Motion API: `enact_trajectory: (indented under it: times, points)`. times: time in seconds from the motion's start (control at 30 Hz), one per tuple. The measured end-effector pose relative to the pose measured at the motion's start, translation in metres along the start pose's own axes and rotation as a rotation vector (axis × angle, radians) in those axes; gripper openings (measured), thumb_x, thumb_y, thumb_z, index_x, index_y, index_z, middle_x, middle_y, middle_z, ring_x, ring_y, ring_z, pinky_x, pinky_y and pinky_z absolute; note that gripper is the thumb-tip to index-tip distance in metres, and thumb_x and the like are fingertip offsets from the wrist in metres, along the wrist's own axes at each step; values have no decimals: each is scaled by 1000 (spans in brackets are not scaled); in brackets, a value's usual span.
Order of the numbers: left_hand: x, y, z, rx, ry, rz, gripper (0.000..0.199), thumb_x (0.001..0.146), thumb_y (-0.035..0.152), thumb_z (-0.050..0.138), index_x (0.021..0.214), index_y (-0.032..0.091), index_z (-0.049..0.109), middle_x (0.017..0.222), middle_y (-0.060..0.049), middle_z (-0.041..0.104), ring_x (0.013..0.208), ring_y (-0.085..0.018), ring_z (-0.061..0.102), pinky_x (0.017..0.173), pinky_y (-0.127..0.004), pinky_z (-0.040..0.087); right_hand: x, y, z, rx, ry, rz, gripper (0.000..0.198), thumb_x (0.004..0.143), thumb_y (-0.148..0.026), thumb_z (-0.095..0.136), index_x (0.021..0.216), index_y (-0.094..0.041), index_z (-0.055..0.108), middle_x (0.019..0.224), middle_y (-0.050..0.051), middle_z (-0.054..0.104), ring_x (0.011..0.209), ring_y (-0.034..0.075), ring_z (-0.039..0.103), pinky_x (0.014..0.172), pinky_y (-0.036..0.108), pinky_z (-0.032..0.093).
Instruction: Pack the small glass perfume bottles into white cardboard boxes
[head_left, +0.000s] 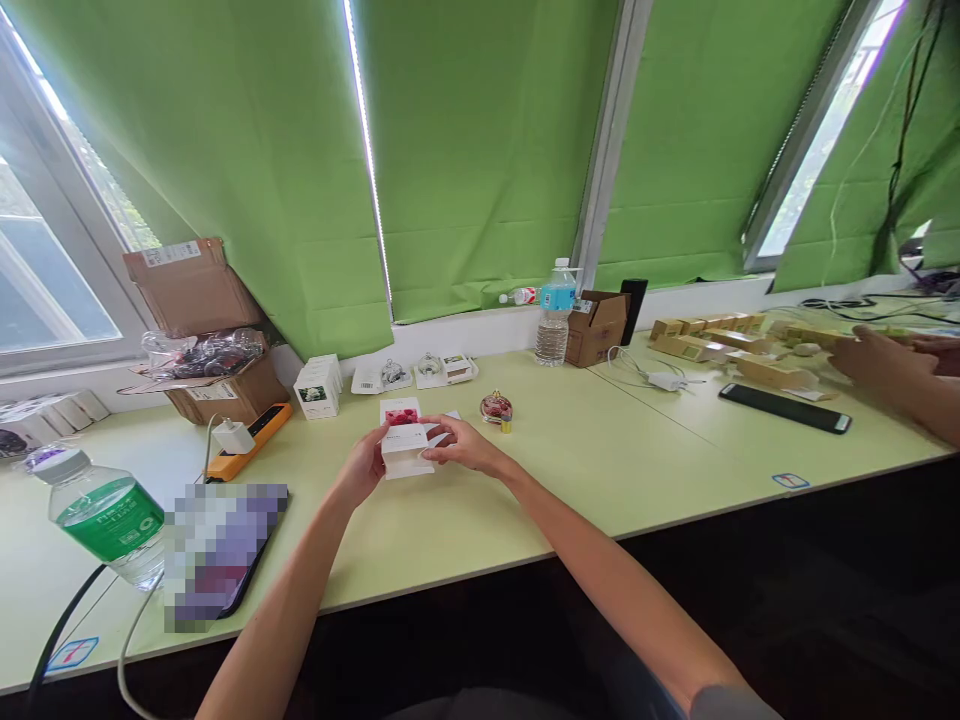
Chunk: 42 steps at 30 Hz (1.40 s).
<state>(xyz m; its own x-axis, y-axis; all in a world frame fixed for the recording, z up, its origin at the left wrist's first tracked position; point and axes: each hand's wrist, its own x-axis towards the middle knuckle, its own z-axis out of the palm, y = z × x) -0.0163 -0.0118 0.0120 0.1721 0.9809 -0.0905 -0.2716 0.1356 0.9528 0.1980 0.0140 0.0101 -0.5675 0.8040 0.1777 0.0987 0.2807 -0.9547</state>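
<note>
Between my two hands is a small white carton [406, 440] with a red floral picture on its far part and its flaps standing out. My left hand [365, 466] is closed on the carton's left side. From the right, my right hand [466, 446] grips the opposite side with thumb and fingers. A round glass bottle [496, 405] with reddish contents and a gold neck stands just beyond my right hand. Beside its base is a small gold cap [506, 426].
White floral boxes [318, 388] and clear-packed bottles [391, 373] line the wall. A phone [225, 550] and a green-labelled water bottle [112, 515] are at left. A large water bottle [555, 315] stands at back. At right, another person's hands [885, 365] are near yellowish boxes [697, 347].
</note>
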Motion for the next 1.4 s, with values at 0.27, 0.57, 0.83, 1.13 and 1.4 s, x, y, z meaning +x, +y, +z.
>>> enact_trajectory:
  times: [0.27, 0.57, 0.83, 1.13, 1.4]
  points:
    - [1, -1, -3, 31, -55, -57, 51, 80, 49, 57, 120, 17, 59, 108, -12, 68, 96, -24, 65, 74, -29, 50, 5, 8, 2, -151, 92, -46, 60, 69, -33, 73, 125, -25, 53, 97, 5, 61, 68, 11, 58, 60, 23, 48]
    - [0, 1, 0, 33, -80, -76, 51, 81, 47, 56, 120, 15, 57, 114, -14, 65, 100, -26, 64, 76, -31, 51, 4, 10, 3, -187, 91, -59, 59, 70, -33, 69, 127, -24, 53, 89, 3, 61, 58, 8, 52, 54, 20, 42]
    - [-1, 1, -1, 33, -91, -77, 51, 81, 47, 56, 121, 17, 57, 109, -12, 68, 99, -26, 64, 77, -31, 50, 4, 10, 4, -176, 90, -74, 59, 71, -34, 69, 127, -24, 54, 82, 1, 60, 60, 9, 52, 56, 21, 41]
    - [-3, 3, 0, 27, -100, -96, 51, 80, 49, 57, 119, 17, 59, 104, -11, 69, 92, -25, 66, 75, -31, 50, 0, 5, 3, -173, 27, -82, 70, 69, -41, 71, 133, -27, 48, 85, 1, 61, 63, 10, 52, 61, 23, 44]
    - [-2, 1, -1, 102, -68, -31, 52, 79, 53, 56, 117, 17, 60, 114, -13, 65, 97, -25, 64, 73, -30, 51, 2, 3, 4, -183, 96, -119, 62, 71, -37, 70, 129, -26, 53, 85, 1, 60, 70, 12, 54, 69, 27, 46]
